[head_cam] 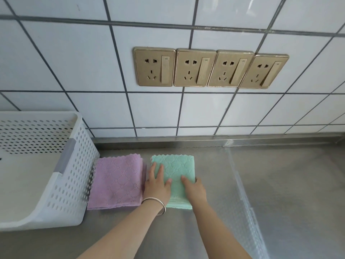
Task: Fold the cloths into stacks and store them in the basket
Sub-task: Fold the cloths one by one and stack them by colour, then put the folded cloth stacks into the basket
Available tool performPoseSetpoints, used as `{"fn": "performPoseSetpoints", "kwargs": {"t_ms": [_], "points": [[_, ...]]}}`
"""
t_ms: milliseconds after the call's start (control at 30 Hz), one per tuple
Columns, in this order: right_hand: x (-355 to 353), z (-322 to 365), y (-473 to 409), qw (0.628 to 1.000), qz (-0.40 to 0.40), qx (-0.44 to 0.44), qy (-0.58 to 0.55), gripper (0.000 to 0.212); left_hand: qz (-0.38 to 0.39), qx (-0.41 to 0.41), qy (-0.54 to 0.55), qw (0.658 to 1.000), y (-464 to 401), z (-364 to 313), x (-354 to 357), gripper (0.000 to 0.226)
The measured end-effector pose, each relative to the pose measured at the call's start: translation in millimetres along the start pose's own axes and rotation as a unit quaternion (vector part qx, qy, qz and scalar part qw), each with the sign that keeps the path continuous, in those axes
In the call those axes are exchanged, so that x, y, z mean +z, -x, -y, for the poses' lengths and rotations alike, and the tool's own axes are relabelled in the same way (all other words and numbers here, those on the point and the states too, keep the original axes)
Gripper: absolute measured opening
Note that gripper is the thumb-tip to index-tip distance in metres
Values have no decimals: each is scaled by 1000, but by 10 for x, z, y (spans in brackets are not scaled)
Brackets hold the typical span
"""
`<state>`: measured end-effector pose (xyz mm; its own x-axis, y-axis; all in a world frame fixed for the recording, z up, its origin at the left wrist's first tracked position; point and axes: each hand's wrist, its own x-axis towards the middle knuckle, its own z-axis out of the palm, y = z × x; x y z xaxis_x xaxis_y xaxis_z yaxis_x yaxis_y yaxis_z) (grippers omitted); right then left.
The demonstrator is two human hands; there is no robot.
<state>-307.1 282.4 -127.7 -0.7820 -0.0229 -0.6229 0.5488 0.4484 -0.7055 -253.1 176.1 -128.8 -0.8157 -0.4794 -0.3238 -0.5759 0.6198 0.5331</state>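
Pressing green cloth (174, 176) w/ both hands, left hand (157, 186), right hand (195, 189), purple stack (116, 182) just beside

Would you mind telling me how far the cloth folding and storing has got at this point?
Folding looks finished: the purple stack and the green stack lie side by side on the steel counter. In hand: the left hand and right hand both rest on the green stack. Left to do: storing, since what shows of the white basket holds no cloths.
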Motion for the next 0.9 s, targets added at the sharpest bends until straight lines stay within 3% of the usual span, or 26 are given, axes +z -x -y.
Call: {"fn": "performPoseSetpoints", "kwargs": {"t_ms": [100, 167, 300, 400, 600, 733, 900], "points": [[-171, -158, 162, 999, 19, 24, 22, 31, 9, 13, 15, 1000, 283, -17, 75, 60], [-255, -340, 308, 999, 13, 32, 42, 38, -1, 8, 37, 999, 536, -32, 150, 66], [-364, -672, 603, 995, -5, 32, 98, 47, -8, -116, 144, 983, 909, -14, 272, 83], [-375, -912, 815, 992, -19, 0, 127, 40, 10, -164, 159, 974, 1089, 71, 408, 80], [-422, -1148, 1030, 998, -6, 13, 53, 48, 79, -250, 239, 935, 1314, 181, 361, 68], [-387, -1094, 1309, 999, -26, -37, 12, 40, 53, -206, 247, 945, 1474, 260, 149, 67], [-140, -432, 1843, 981, -68, -172, -57, 27, -29, -98, 318, 943, 1616, 230, -755, 70]]}}
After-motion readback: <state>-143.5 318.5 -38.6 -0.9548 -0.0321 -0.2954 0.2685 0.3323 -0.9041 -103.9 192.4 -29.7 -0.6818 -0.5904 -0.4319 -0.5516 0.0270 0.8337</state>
